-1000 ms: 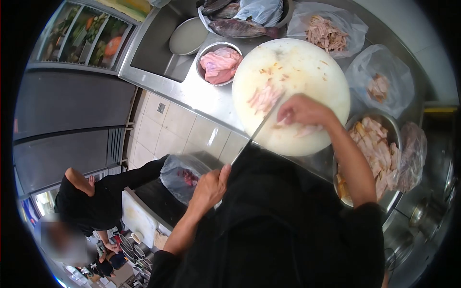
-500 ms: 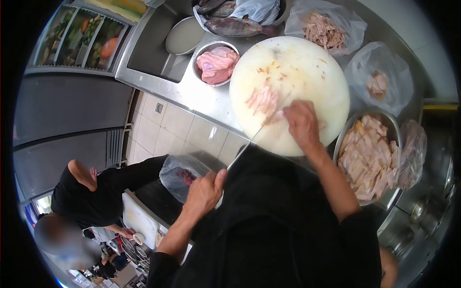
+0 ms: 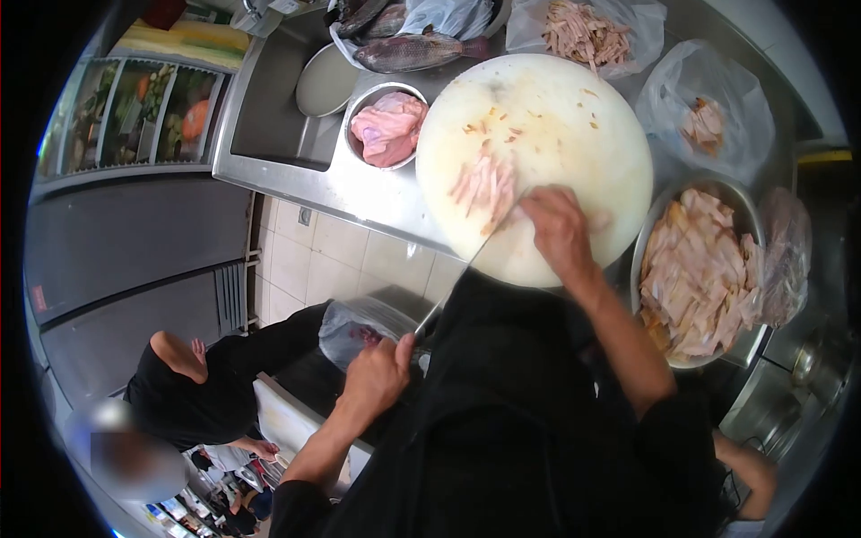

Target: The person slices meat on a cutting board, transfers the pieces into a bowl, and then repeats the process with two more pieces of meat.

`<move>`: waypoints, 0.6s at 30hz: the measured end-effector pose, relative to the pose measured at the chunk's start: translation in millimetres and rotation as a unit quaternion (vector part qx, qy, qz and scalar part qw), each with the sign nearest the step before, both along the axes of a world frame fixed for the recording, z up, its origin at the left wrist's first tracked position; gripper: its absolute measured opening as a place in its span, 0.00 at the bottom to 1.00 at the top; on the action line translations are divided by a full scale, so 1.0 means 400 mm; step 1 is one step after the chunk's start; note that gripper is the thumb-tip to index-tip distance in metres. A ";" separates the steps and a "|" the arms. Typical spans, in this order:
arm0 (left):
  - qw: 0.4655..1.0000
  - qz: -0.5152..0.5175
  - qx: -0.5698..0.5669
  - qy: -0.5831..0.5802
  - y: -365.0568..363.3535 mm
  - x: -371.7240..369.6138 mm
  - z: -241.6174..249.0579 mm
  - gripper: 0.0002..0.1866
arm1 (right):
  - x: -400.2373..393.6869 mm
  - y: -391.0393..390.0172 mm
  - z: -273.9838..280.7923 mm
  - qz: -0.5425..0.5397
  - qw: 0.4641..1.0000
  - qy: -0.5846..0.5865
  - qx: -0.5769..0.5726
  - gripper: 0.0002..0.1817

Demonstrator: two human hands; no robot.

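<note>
My left hand (image 3: 375,375) is closed around the handle of a long knife (image 3: 467,267). Its thin blade slants up over the near edge of a round white cutting board (image 3: 574,99). My right hand (image 3: 558,229) rests on the board with curled fingers, pressing pale meat (image 3: 599,220) beside the blade; most of that piece is hidden under the hand. Left of the blade lies a small pile of cut meat strips (image 3: 484,186). Several brown scraps are scattered farther up the board.
A steel bowl of meat slices (image 3: 700,269) stands right of the board. Plastic bags with meat strips (image 3: 587,34) and fewer pieces (image 3: 704,125) lie behind. Left are a bowl of raw meat (image 3: 388,128), whole fish (image 3: 421,54) and a sink (image 3: 278,134). Another person (image 3: 193,390) stands at lower left.
The view has shifted slightly. The knife has drawn back toward me, its tip now near my right fingers instead of beyond them. My right hand stays pressed on the meat.
</note>
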State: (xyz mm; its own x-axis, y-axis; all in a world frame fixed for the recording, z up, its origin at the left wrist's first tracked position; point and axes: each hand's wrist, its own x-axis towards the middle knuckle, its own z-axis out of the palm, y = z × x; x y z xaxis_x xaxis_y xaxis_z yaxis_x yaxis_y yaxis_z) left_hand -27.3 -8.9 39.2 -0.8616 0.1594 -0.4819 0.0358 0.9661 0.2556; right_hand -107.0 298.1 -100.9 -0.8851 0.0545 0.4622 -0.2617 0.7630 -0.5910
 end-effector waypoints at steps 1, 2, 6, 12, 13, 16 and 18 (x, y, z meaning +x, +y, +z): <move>1.000 -0.016 0.009 0.011 0.002 0.002 -0.033 0.29 | 0.003 -0.001 -0.008 0.005 1.000 0.003 0.003 0.13; 0.999 -0.030 0.017 0.023 0.005 0.000 -0.056 0.29 | 0.004 0.000 -0.012 0.012 1.000 0.000 0.000 0.13; 0.999 -0.003 0.040 0.009 0.038 -0.064 -0.074 0.30 | 0.004 0.008 -0.007 0.002 0.999 -0.009 -0.037 0.10; 0.998 0.038 0.040 -0.040 0.034 -0.063 0.008 0.31 | 0.013 0.000 -0.013 -0.029 0.996 -0.005 -0.079 0.08; 0.998 0.030 0.035 -0.040 0.031 -0.059 0.012 0.31 | 0.010 0.000 -0.016 -0.029 0.997 -0.005 -0.074 0.08; 0.999 0.007 0.022 -0.037 0.019 -0.043 0.018 0.30 | 0.013 0.002 -0.010 -0.025 0.996 -0.019 -0.088 0.08; 0.999 -0.006 0.013 -0.030 0.001 -0.034 0.013 0.30 | 0.012 0.005 -0.012 -0.020 0.996 -0.005 -0.083 0.08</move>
State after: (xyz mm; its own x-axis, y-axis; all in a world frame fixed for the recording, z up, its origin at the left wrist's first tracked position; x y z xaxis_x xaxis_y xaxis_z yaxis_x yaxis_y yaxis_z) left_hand -41.1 -8.3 44.3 -0.8293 0.1835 -0.5278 0.0320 0.9586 0.2830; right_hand -102.1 300.0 -105.7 -0.8853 0.1640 0.4351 -0.2271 0.6642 -0.7123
